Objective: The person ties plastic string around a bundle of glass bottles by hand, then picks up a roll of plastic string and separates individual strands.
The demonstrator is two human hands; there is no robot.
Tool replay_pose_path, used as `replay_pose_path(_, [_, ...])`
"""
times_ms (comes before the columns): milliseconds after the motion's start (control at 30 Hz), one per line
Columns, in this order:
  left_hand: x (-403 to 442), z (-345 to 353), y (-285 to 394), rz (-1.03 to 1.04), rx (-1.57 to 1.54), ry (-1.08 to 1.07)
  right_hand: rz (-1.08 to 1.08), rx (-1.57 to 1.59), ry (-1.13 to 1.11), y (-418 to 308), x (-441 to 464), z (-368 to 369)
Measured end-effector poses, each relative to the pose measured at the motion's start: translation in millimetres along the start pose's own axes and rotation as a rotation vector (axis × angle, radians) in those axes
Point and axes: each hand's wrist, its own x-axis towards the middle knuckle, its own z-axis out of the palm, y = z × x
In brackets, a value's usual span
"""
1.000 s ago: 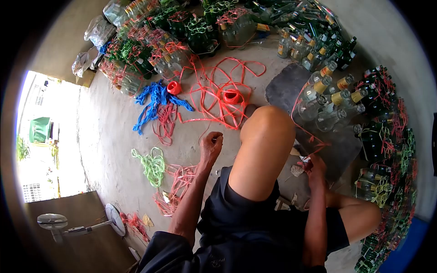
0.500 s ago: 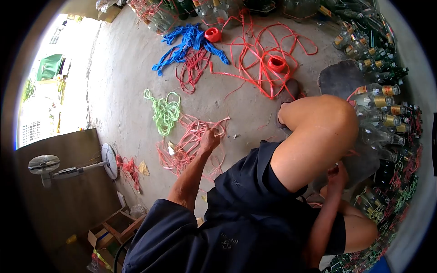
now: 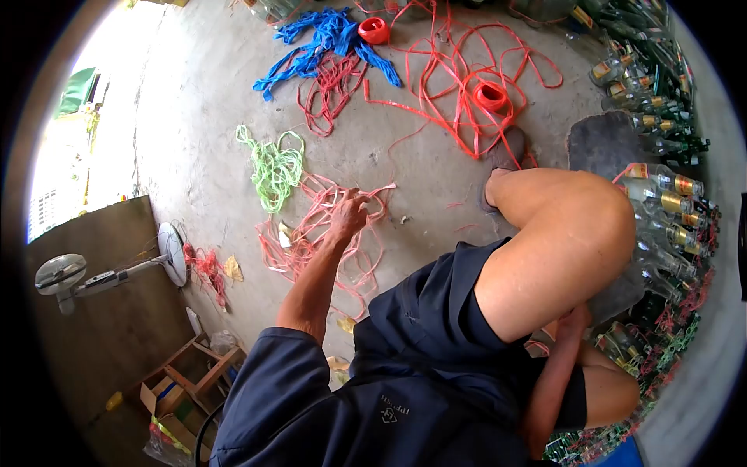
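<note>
A loose heap of pink plastic twine lies on the floor at left of centre. My left hand reaches over its upper right part, fingers bent and a little apart, touching or just above the strands. A pale green twine bundle lies just beyond it. My right hand is low behind my raised knee, near the glass bottles on the right. Its fingers are mostly hidden, and I cannot tell what they hold.
Glass bottles line the right side beside a dark mat. Red twine and blue strips lie farther off. A fan, a wooden frame and a cardboard box are at left.
My left hand has shifted up over the pink twine, and its fingers have loosened. My right hand has drawn lower behind the knee. The whole view has tilted slightly.
</note>
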Motion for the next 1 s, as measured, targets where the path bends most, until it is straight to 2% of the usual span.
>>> replay_pose_path(133, [16.3,30.1,-5.8,0.004,0.099,-0.082,0.034,-0.074,-0.008,-0.8,-19.4,13.2])
replay_pose_path(233, [16.9,37.1,-8.1,-0.107,0.124,-0.146,0.046,-0.128,-0.025,-0.5,-33.9,25.7])
replay_pose_path(333, [4.6,38.4,-13.1,-0.007,0.083,-0.041,0.059,-0.185,-0.06,0.5,-45.8,42.8])
replay_pose_path(433, [-12.5,31.4,-20.8,-0.079,-0.042,-0.018,0.074,-0.244,-0.119,1.7,-59.3,63.2])
replay_pose_path(467, [-20.2,28.7,-22.9,-0.116,-0.171,0.017,0.077,-0.266,-0.143,3.0,-63.3,72.5])
replay_pose_path(600, [-58.9,5.0,-27.9,-0.15,-0.236,-0.076,0.093,-0.354,-0.258,8.7,-78.5,110.2])
replay_pose_path(700, [-93.4,5.2,-38.4,-0.268,-0.433,-0.057,0.091,-0.403,-0.355,8.7,-91.2,139.8])
replay_pose_path(833, [-135.9,-20.8,-30.8,-0.275,-0.391,-0.133,0.079,-0.469,-0.478,14.7,-103.7,178.6])
replay_pose_path(900, [-160.3,-22.9,-46.9,-0.219,-0.326,-0.171,0.068,-0.499,-0.533,15.1,-111.6,197.0])
replay_pose_path(1000, [-202.5,-3.7,-87.2,-0.304,-0.14,-0.239,0.054,-0.531,-0.611,16.4,-120.9,226.2])
